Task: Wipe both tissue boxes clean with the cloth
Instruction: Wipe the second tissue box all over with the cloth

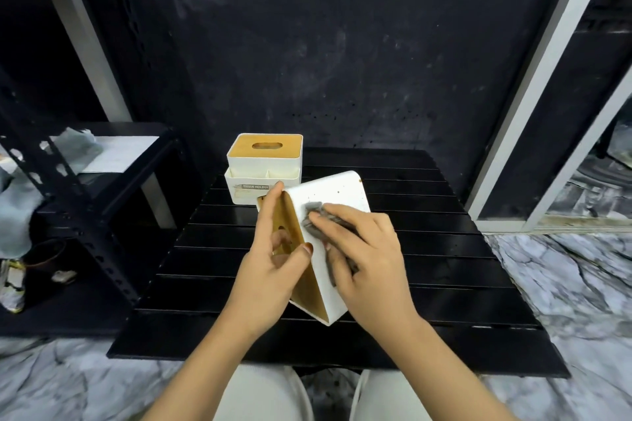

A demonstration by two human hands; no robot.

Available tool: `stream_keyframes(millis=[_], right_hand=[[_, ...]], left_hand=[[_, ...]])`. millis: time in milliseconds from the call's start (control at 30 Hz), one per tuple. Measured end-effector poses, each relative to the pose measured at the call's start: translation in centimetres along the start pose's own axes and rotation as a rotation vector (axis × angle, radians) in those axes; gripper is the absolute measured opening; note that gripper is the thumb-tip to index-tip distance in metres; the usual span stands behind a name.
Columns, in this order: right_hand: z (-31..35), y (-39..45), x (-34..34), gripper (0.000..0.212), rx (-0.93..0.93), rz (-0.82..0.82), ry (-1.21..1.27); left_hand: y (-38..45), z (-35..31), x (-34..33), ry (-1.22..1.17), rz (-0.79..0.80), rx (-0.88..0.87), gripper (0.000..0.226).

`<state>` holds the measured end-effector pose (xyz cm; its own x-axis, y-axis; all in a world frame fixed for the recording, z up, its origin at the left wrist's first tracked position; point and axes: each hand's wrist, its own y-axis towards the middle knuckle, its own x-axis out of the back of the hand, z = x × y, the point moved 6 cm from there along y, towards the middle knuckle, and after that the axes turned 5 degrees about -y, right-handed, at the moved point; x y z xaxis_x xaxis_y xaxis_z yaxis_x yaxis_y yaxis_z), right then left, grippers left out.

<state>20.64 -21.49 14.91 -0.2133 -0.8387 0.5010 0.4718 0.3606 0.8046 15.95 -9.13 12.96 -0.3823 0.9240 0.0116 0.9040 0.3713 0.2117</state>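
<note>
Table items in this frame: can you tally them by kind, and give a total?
Tissue boxes: 2, one tilted box that the left hand holds, and one upright box behind it
Cloths: 1, a grey cloth under the right hand, pressed on the tilted box
Total: 3 on the black table
</note>
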Motion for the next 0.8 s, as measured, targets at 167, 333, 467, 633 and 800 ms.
stream_keyframes(millis=[167, 333, 467, 633, 800], right_hand=[[1.1, 2.1, -0.2, 0.036, 0.045, -0.035, -0.038], [-0.7, 3.6, 0.0, 0.036, -0.042, -0.013, -0.064], [-3.3, 4.0, 0.5, 0.035, -0.159, -0.033, -0.023], [-5.0, 3.4, 1.0, 0.038, -0.27, -0.043, 0.037], [-5.0, 1.4, 1.2, 0.038, -0.298, -0.122, 0.075]], left_hand=[[0.0, -0.2, 0.0, -0.005, 0.037, -0.002, 0.076], [0.1, -0.1, 0.1, 0.018, 0.031, 0.018, 0.076], [0.2, -0.4, -0.2, 0.038, 0.044, 0.014, 0.076], [0.1, -0.5, -0.4, 0.052, 0.048, 0.026, 0.079], [-0.1, -0.4, -0.4, 0.04, 0.045, 0.034, 0.079]])
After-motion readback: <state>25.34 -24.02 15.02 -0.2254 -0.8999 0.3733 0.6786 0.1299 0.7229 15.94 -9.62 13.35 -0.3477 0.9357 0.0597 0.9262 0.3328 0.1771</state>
